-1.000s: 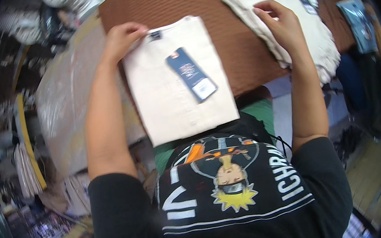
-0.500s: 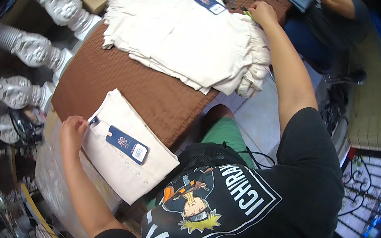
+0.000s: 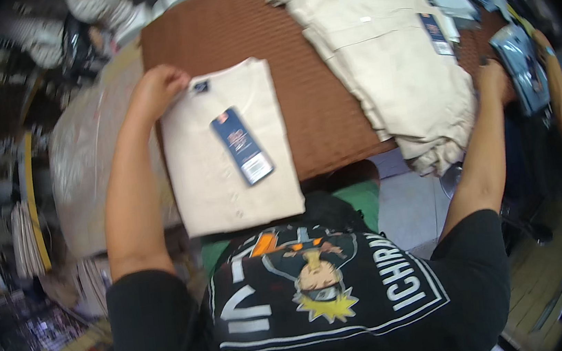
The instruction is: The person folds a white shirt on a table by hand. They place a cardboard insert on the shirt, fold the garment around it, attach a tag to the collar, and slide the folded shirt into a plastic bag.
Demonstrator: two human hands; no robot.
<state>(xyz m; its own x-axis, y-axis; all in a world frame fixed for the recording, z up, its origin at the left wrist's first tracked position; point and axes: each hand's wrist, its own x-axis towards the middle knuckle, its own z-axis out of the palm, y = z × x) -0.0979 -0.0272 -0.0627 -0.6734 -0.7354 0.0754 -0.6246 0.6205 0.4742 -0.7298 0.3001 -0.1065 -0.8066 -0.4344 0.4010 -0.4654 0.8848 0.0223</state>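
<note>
Left hand [image 3: 164, 88] pinched shirt [image 3: 201, 171] at collar [image 3: 201, 87]; right hand [image 3: 492, 77], grip unclear, sat right of pile [image 3: 386, 59]; apparent collar-handling step next required steady hold.

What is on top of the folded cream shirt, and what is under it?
On the shirt lies a blue tag with a white panel. Brown cloth shows past the shirt's top and right edges; what lies directly underneath is covered.

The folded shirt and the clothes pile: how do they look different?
The shirt is a small, neat rectangle; the pile is bigger, with crumpled edges. The shirt lies on the left; the pile is farther right. Both are cream, and the shirt's tag and the pile's tag are mostly blue.
</note>
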